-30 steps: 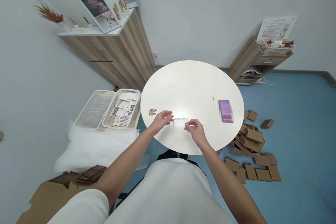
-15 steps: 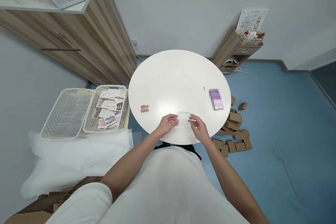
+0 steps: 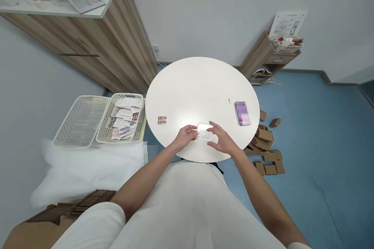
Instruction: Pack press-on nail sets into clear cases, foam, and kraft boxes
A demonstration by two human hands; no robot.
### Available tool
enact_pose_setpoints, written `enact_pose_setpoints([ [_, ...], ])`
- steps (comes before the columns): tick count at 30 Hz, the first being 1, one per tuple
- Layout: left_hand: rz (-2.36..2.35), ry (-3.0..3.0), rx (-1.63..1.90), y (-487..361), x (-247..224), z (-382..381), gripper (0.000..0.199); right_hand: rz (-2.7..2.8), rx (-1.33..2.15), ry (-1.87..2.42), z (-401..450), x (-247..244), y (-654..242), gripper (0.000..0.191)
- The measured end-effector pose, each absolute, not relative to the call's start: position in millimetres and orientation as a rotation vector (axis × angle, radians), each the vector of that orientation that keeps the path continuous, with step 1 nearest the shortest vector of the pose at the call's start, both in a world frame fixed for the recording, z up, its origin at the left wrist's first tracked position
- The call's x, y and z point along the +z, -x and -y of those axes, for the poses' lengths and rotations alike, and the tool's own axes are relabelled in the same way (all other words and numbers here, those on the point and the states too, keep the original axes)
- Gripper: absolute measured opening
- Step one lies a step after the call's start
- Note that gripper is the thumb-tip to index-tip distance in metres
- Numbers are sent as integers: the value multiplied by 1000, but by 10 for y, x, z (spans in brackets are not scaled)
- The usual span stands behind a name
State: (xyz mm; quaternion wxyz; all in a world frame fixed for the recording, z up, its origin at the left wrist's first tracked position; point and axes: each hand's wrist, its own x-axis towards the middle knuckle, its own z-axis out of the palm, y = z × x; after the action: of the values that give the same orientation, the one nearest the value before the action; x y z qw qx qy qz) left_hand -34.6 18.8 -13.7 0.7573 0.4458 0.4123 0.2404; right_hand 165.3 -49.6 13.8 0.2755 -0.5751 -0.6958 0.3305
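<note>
A clear plastic box (image 3: 205, 132), small and rectangular with rounded corners, is over the near part of the white oval table (image 3: 201, 81). My left hand (image 3: 186, 136) pinches its left edge between thumb and fingers. Around the box's right end, my right hand (image 3: 221, 139) has its thumb and fingers spread apart, with fingertips at or over the edge; whether they touch it is hard to tell. A card of orange-brown press-on nails (image 3: 162, 120) lies on the table to the left.
A blurred purple item (image 3: 242, 113) lies at the table's right. Left of the table, one white basket (image 3: 101, 140) holds nail cards, another (image 3: 60, 134) clear plastic boxes. Brown cardboard boxes (image 3: 265, 135) lie on the floor at right. A wooden cabinet (image 3: 122, 39) stands back left.
The clear box has turned so its flat face shows more fully. My right hand's thumb and fingers have spread wider at its right end, while my left hand keeps its pinch.
</note>
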Motion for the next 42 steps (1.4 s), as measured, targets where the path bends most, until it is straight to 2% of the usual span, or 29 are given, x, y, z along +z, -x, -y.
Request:
enact_pose_setpoints([
  [5, -928, -989, 575, 243, -124, -103, 43, 1856, 892, 1507, 499, 129, -1802, 44],
  [10, -928, -1358, 533, 108, -21, -106, 95, 1796, 901, 1461, 539, 146, -1999, 41],
  [11, -927, -1434, 514, 76, 3, -115, 101, 1796, 909, 1447, 546, 144, -2036, 40],
  [13, -912, -1532, 484, 8, 47, -132, 98, 1804, 921, 1420, 555, 140, -2101, 40],
  [17, -872, -1607, 458, -108, 124, -139, 81, 1800, 929, 1386, 564, 155, -2186, 39],
  [22, -850, -1614, 485, -176, 219, -91, 74, 1735, 947, 1366, 593, 226, -2235, 40],
  [35, -817, -1674, 524, -117, 76, 53, 74, 1380, 1238, 1195, 727, 183, -2145, 45],
  [42, -751, -1380, 462, -12, 43, 75, 77, 1270, 1275, 1219, 744, 198, -2054, 43],
])
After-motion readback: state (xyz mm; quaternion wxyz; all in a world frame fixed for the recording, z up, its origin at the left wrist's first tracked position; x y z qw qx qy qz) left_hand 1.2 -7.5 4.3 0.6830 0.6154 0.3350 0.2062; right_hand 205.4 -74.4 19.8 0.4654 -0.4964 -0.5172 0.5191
